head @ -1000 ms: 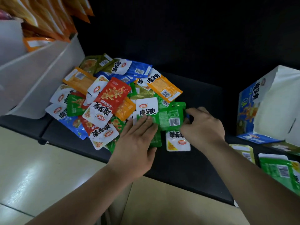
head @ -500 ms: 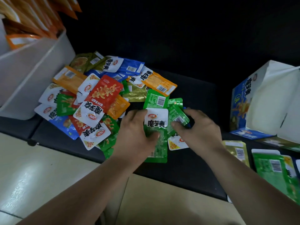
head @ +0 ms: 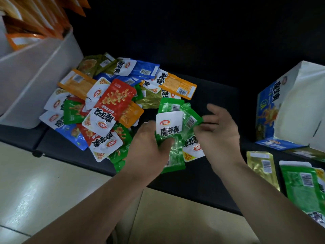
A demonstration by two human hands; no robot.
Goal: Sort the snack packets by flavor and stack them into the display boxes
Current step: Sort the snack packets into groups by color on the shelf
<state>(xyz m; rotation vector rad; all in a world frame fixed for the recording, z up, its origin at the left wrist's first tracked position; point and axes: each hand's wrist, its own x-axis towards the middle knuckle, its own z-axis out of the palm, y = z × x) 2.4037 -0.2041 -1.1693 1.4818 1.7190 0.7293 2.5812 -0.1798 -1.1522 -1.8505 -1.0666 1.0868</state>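
A loose pile of snack packets [head: 112, 106] in red, orange, blue, green and gold lies on the black table [head: 207, 182]. My left hand [head: 149, 152] grips a small bundle of green packets [head: 173, 127], thumb across the front, lifted just above the table. My right hand [head: 218, 131] is beside the bundle on its right with fingers spread, touching the edge of the green packets. A blue display box [head: 290, 110] stands at the right, its open side facing me.
A white bin [head: 40, 74] with orange packets stands at the far left. A gold packet [head: 262, 166] and green packets [head: 302, 187] lie at the right front. A white-and-yellow packet [head: 193, 150] lies under my hands. The table's front edge drops to a pale floor.
My left hand gathered the green packets from the pile's edge and raised them. My right hand opened and its fingers spread beside the bundle.
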